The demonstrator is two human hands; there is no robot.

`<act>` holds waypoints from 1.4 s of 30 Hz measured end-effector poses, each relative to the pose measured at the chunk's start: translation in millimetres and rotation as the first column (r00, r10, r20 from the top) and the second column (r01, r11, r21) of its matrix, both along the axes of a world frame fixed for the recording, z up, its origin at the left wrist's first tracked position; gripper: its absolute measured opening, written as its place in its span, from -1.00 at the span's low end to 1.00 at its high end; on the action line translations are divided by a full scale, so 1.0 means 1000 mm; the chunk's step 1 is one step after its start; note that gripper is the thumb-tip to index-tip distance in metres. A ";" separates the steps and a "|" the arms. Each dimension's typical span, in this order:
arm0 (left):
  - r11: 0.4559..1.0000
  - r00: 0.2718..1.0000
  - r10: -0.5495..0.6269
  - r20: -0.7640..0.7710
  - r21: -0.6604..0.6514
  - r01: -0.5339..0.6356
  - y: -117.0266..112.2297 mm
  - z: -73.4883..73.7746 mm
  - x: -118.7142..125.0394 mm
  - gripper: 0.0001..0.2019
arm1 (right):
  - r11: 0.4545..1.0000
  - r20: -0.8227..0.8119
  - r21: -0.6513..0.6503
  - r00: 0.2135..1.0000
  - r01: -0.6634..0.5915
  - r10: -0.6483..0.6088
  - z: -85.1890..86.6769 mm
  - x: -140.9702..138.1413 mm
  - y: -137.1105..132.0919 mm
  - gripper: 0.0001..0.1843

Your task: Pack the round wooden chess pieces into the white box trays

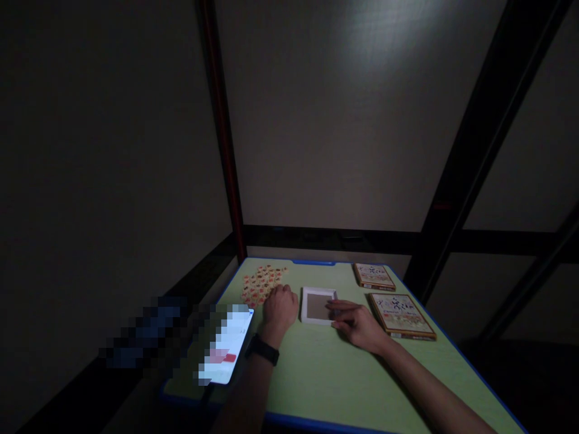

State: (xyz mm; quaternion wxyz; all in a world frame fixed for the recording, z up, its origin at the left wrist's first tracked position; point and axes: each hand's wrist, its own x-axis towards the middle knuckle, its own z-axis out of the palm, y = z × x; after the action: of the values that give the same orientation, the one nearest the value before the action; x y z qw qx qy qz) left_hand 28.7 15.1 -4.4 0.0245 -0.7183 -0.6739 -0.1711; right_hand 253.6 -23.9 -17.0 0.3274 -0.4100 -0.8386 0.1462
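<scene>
A shallow white tray [306, 306] with a brownish bottom lies on the table. My right hand [357, 325] is at its right rim, fingers reaching over into the tray and the thumb by the near right corner. My left hand [281, 306], with a dark band on the wrist, is closed with its fingers curled down at the near right edge of a pile of small pale pieces [262, 283]. These pieces carry red and dark marks. Whatever the left fingertips hold is hidden behind the knuckles.
Two flat printed boxes [402, 314] lie on the right, one behind the other. A lit screen device [233, 346], partly pixelated, is left of my left forearm. The green table [325, 380] has a blue edge, and a grey wall [335, 150] stands behind it.
</scene>
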 end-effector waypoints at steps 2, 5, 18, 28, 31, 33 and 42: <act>0.998 0.997 -0.063 0.047 -0.010 0.063 -0.002 0.000 0.004 -0.68 | 0.999 -0.031 -0.038 1.000 -0.004 0.003 0.003 0.001 -0.002 -0.77; 0.981 0.973 -0.194 0.126 -0.002 0.196 -0.003 -0.004 0.010 -0.66 | 0.998 -0.103 -0.070 0.995 -0.001 -0.006 0.007 0.001 -0.004 -0.74; 0.907 0.901 -0.413 0.133 -0.033 0.420 -0.003 -0.012 0.013 -0.42 | 0.963 -0.089 -0.173 0.970 0.208 -0.226 -0.010 0.004 0.011 -0.33; 0.877 0.866 -0.478 0.146 0.012 0.481 -0.010 0.001 0.011 -0.59 | 0.961 -0.183 -0.268 0.976 0.068 -0.120 -0.001 0.010 0.010 -0.29; 0.878 0.861 -0.476 0.178 0.047 0.476 -0.009 -0.001 0.012 -0.68 | 0.954 -0.218 -0.296 0.969 0.045 -0.114 -0.001 0.010 0.010 -0.32; 0.881 0.865 -0.473 0.168 0.065 0.469 -0.008 -0.003 0.012 -0.69 | 0.955 -0.206 -0.292 0.972 0.052 -0.116 -0.001 0.008 0.009 -0.36; 0.882 0.880 -0.471 -0.050 -0.001 0.472 -0.019 -0.003 0.012 -0.72 | 0.988 -0.015 -0.075 0.991 0.132 -0.133 0.001 0.000 -0.002 -0.53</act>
State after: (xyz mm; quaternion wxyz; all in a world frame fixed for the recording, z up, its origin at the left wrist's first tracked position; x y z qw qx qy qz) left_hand 40.8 -4.3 -7.7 0.0027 -0.8645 -0.4771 -0.1582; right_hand 253.9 -25.6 -16.2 0.3295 -0.4751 -0.8002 0.1593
